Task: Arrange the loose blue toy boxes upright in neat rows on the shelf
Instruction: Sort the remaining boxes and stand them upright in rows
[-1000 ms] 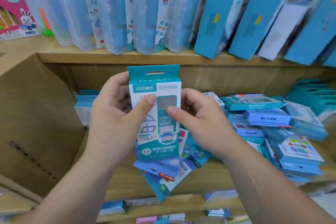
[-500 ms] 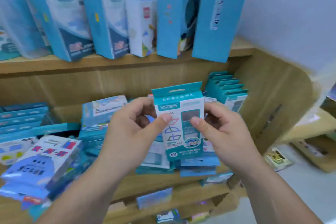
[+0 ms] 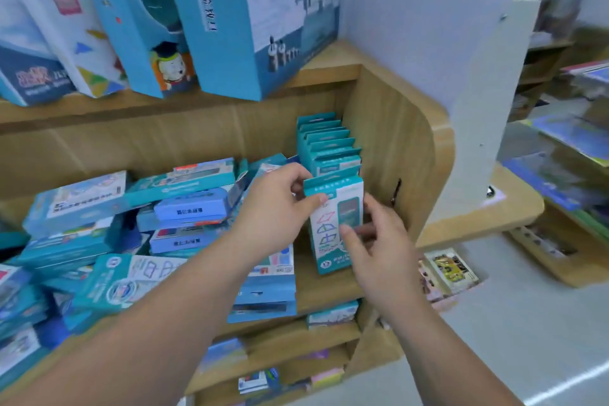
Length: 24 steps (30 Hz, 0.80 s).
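Observation:
A teal and white toy box (image 3: 333, 234) stands upright at the right end of the wooden shelf (image 3: 329, 287), at the front of a row of several upright teal boxes (image 3: 326, 145) against the shelf's side wall. My left hand (image 3: 276, 208) pinches the box's top left corner. My right hand (image 3: 379, 247) holds its lower right side, thumb on the front face. A jumbled pile of loose blue boxes (image 3: 184, 214) lies flat to the left on the same shelf.
Large blue boxes (image 3: 230, 20) stand on the shelf above. The wooden side wall (image 3: 392, 155) closes the shelf at the right. Lower shelves hold small packs (image 3: 333, 313). A grey floor and other racks (image 3: 566, 148) lie to the right.
Both hands carried the teal box right and away from me, from mid-air in front of the pile to the front of the upright row by the side wall. The view swung right.

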Tool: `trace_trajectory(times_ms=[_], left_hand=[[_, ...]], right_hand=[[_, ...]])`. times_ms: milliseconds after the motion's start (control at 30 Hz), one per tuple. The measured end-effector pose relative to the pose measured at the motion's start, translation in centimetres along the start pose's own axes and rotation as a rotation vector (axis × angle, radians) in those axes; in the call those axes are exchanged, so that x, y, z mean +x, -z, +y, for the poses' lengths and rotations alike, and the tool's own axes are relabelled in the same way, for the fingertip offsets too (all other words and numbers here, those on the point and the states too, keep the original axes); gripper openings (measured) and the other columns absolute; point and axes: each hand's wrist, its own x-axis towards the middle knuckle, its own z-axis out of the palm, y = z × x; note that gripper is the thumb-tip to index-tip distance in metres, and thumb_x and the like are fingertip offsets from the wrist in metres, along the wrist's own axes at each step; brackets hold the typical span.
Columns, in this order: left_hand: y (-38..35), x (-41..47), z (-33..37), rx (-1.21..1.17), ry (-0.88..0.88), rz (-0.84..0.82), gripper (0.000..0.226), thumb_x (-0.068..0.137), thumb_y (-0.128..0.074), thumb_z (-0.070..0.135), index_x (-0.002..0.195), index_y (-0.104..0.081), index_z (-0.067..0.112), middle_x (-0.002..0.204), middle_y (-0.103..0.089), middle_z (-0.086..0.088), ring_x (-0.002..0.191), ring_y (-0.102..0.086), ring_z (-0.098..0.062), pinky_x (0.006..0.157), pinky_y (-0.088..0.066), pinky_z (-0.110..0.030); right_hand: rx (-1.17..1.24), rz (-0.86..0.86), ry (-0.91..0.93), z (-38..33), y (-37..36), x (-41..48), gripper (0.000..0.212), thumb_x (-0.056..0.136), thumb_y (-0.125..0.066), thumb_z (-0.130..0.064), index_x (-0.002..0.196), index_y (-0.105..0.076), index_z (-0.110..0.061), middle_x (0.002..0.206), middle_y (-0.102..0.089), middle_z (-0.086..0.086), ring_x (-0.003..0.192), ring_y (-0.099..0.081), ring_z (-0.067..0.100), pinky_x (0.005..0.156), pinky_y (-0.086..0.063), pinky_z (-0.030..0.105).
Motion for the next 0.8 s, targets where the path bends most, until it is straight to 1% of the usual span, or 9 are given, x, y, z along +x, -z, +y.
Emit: trace_trajectory(times_ms=[67, 133, 267, 333, 467, 567, 667, 733, 800], left_hand=[[-0.8, 0.9, 0.0, 0.121, 0.005, -0.016, 0.016, 0.087, -0.077, 0.028, 0.1, -0.067, 0.025, 0.079, -0.065, 0.017, 0.073, -0.065, -0.003, 0.07, -0.056, -0.031], [-1.5, 1.8, 0.0, 0.218, 0.007, -0.009, 0.017, 0.087, -0.076, 0.031, 0.102, -0.068, 0.025, 0.084, -0.064, 0.018, 0.078, -0.061, -0.001, 0.066, -0.047, -0.019], [-2.9, 3.7, 0.2, 0.362, -0.055, 0.025, 0.025, 0.084, -0.079, 0.031, 0.105, -0.071, 0.022, 0.102, -0.065, 0.005, 0.092, -0.06, -0.013, 0.078, -0.047, -0.026], [-3.4, 4.5, 0.3, 0.414, -0.072, 0.048, 0.027, 0.083, -0.079, 0.031, 0.106, -0.071, 0.019, 0.104, -0.064, 0.0, 0.094, -0.059, -0.016, 0.081, -0.049, -0.03], [-3.8, 5.5, 0.3, 0.448, -0.066, 0.099, 0.025, 0.083, -0.08, 0.027, 0.1, -0.065, 0.017, 0.104, -0.065, -0.005, 0.091, -0.058, -0.017, 0.074, -0.046, -0.028], [-3.7, 5.5, 0.3, 0.442, -0.064, 0.099, 0.03, 0.081, -0.081, 0.025, 0.101, -0.059, 0.017, 0.103, -0.064, -0.004, 0.092, -0.061, -0.02, 0.077, -0.052, -0.033], [-3.1, 4.8, 0.8, 0.443, -0.095, 0.104, 0.036, 0.081, -0.08, 0.029, 0.106, -0.055, 0.023, 0.103, -0.06, 0.002, 0.088, -0.059, -0.016, 0.074, -0.05, -0.03], [-1.9, 3.7, 0.9, 0.446, -0.129, 0.126, 0.035, 0.082, -0.079, 0.032, 0.109, -0.056, 0.027, 0.101, -0.056, 0.009, 0.087, -0.057, -0.012, 0.075, -0.047, -0.028], [0.3, 2.4, 0.2, 0.457, -0.161, 0.186, 0.026, 0.084, -0.077, 0.031, 0.104, -0.061, 0.026, 0.098, -0.056, 0.01, 0.087, -0.055, -0.012, 0.078, -0.046, -0.029]], right_hand=[[-0.009, -0.091, -0.051, 1.0, -1.1, -0.6, 0.075, 0.094, -0.064, -0.037, 0.157, -0.024, -0.033, 0.145, -0.043, -0.008, 0.123, -0.054, 0.007, 0.101, -0.052, 0.036], [-0.002, -0.154, -0.075, 1.9, -1.7, -0.8, 0.084, 0.094, -0.064, -0.037, 0.16, -0.013, -0.03, 0.156, -0.033, -0.005, 0.139, -0.04, 0.009, 0.112, -0.038, 0.028], [0.021, -0.315, -0.144, 2.8, -2.3, -0.4, 0.089, 0.096, -0.062, -0.043, 0.16, -0.002, -0.033, 0.168, -0.009, -0.009, 0.152, -0.016, 0.008, 0.114, -0.018, 0.021], [0.057, -0.352, -0.176, 2.9, -2.7, 0.0, 0.089, 0.096, -0.061, -0.045, 0.159, 0.001, -0.039, 0.169, -0.003, -0.011, 0.153, -0.011, 0.009, 0.115, -0.016, 0.023], [0.098, -0.381, -0.217, 3.1, -3.4, 1.0, 0.089, 0.096, -0.061, -0.045, 0.154, 0.007, -0.054, 0.169, 0.005, -0.013, 0.154, -0.006, 0.011, 0.117, -0.014, 0.027], [0.12, -0.408, -0.24, 3.2, -3.8, 2.0, 0.093, 0.096, -0.062, -0.045, 0.153, 0.011, -0.055, 0.168, 0.008, -0.014, 0.154, -0.005, 0.011, 0.118, -0.015, 0.03], [0.141, -0.426, -0.247, 3.3, -4.0, 2.8, 0.093, 0.096, -0.063, -0.045, 0.154, 0.009, -0.052, 0.168, 0.008, -0.015, 0.154, -0.004, 0.01, 0.116, -0.013, 0.027], [0.169, -0.397, -0.246, 3.4, -3.8, 2.8, 0.089, 0.096, -0.063, -0.044, 0.156, 0.002, -0.051, 0.168, 0.0, -0.016, 0.153, -0.008, 0.008, 0.115, -0.013, 0.025], [0.188, -0.307, -0.232, 3.5, -3.8, 2.4, 0.08, 0.095, -0.065, -0.042, 0.155, -0.013, -0.05, 0.164, -0.017, -0.015, 0.149, -0.023, 0.008, 0.119, -0.023, 0.031]])
